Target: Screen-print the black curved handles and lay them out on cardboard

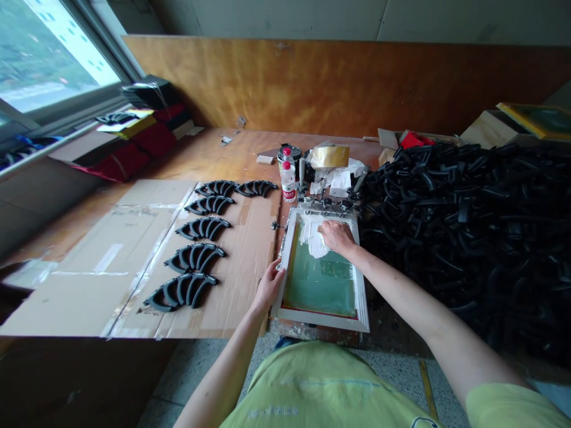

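In front of me lies a screen printing frame (363,297) with a pale rim and a green mesh (316,285). My left hand (270,282) grips its left rim, thumb on top and fingers along the side. Over the upper part of the mesh, my right hand (335,235) is closed, fingers bunched and pointing down. A white, cloth-like wad (318,242) shows beneath its fingertips; whether it is cloth or paper is unclear. Streaky white (307,232) covers the mesh beside it. Metal hinge clamps (328,205) sit along the frame's far edge.
Rows of black curved parts (196,258) lie on flattened cardboard (241,267) at left. A large heap of black parts (468,238) stands close on the right. Behind the frame are red-capped bottles (288,181), a dark can (289,150) and a tape roll (330,156).
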Action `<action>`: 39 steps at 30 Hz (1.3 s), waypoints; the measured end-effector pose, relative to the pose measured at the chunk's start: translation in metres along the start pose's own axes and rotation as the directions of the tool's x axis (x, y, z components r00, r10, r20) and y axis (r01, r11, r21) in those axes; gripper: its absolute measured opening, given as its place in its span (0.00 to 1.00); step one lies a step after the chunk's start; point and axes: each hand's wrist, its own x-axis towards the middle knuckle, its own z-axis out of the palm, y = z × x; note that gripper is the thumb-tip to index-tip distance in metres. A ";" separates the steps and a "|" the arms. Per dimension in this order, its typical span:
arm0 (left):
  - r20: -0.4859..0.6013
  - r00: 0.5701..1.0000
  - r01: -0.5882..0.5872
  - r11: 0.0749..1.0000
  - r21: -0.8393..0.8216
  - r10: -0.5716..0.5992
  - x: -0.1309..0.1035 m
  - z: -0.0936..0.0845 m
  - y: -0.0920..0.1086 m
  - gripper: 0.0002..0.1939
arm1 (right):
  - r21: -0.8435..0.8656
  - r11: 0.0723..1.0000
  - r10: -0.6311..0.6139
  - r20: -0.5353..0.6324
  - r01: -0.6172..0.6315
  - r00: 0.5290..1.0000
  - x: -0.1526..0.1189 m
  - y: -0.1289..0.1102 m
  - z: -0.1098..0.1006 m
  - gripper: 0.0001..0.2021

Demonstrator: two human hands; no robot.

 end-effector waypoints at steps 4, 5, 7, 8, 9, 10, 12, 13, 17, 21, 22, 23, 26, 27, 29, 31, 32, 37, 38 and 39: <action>-0.007 1.000 0.007 1.000 -0.002 -0.007 -0.002 0.000 0.001 0.29 | 0.069 0.926 -0.372 0.007 0.370 0.928 -0.031 0.003 0.001 0.09; -0.008 1.000 0.004 1.000 -0.001 -0.004 -0.002 0.001 0.002 0.29 | 0.086 0.898 -0.433 0.004 0.431 0.901 -0.037 0.008 -0.002 0.09; -0.009 1.000 -0.008 1.000 -0.004 0.008 -0.003 0.001 0.002 0.29 | 0.129 0.856 -0.506 0.010 0.501 0.862 -0.042 0.019 -0.009 0.09; -0.010 1.000 -0.012 1.000 -0.007 0.012 -0.003 0.001 0.002 0.29 | 0.153 0.845 -0.522 0.018 0.513 0.853 -0.040 0.024 -0.012 0.08; -0.012 1.000 -0.013 1.000 -0.011 0.013 -0.004 0.001 0.003 0.29 | 0.171 0.844 -0.518 0.022 0.508 0.855 -0.036 0.026 -0.015 0.07; -0.016 1.000 -0.011 1.000 -0.017 0.011 -0.004 0.001 0.003 0.29 | 0.181 0.855 -0.497 0.014 0.486 0.868 -0.032 0.027 -0.015 0.07; -0.023 1.000 0.001 1.000 -0.031 -0.002 -0.003 0.001 0.004 0.30 | 0.176 0.891 -0.418 -0.039 0.418 0.908 -0.024 0.025 -0.011 0.07; -0.025 1.000 0.007 0.999 -0.037 -0.008 -0.003 0.001 0.004 0.30 | 0.168 0.904 -0.387 -0.073 0.393 0.919 -0.023 0.023 -0.007 0.08; -0.019 1.000 0.007 0.999 -0.050 -0.008 -0.003 0.001 0.005 0.31 | 0.183 0.870 -0.444 -0.111 0.457 0.889 -0.038 0.022 0.007 0.11; -0.009 1.000 0.026 0.998 -0.064 -0.027 -0.005 0.000 0.011 0.34 | 0.256 0.857 -0.443 -0.076 0.447 0.893 -0.031 0.024 -0.004 0.08; 0.006 0.999 0.040 0.997 -0.073 -0.040 -0.007 -0.001 0.015 0.35 | 0.263 0.877 -0.398 -0.072 0.402 0.915 -0.021 0.023 -0.010 0.08; 0.025 0.998 0.055 0.995 -0.084 -0.053 -0.009 -0.002 0.019 0.37 | 0.263 0.902 -0.337 -0.069 0.343 0.939 -0.008 0.021 -0.017 0.12; 0.094 0.993 0.084 0.987 -0.133 -0.072 -0.016 -0.009 0.043 0.41 | 0.228 0.965 -0.112 -0.090 0.130 0.990 0.029 0.024 -0.037 0.26; 0.111 0.992 0.081 0.985 -0.153 -0.064 -0.018 -0.012 0.054 0.41 | 0.216 0.974 -0.043 -0.118 0.068 0.992 0.037 0.031 -0.043 0.28; 0.120 0.992 0.045 0.982 -0.182 -0.023 -0.020 -0.015 0.079 0.36 | 0.224 0.973 0.100 -0.217 -0.050 0.971 0.039 0.054 -0.051 0.26; 0.090 0.994 -0.037 0.973 -0.227 0.058 -0.018 -0.014 0.107 0.31 | 0.284 0.938 0.284 -0.302 -0.198 0.910 0.024 0.084 -0.048 0.19; 0.061 0.990 -0.103 0.959 -0.266 0.123 -0.014 -0.012 0.122 0.29 | 0.318 0.910 0.365 -0.306 -0.267 0.879 0.011 0.096 -0.042 0.17; -0.005 0.930 -0.331 0.834 -0.441 0.367 0.011 0.008 0.180 0.26 | 0.357 0.899 0.315 -0.130 -0.252 0.940 -0.046 0.096 0.016 0.14; -0.017 0.934 -0.326 0.830 -0.452 0.357 0.015 0.012 0.184 0.26 | 0.345 0.920 0.236 -0.112 -0.185 0.965 -0.050 0.086 0.026 0.16; -0.046 0.941 -0.318 0.827 -0.463 0.336 0.016 0.018 0.183 0.26 | 0.325 0.938 0.164 -0.098 -0.124 0.982 -0.052 0.074 0.034 0.18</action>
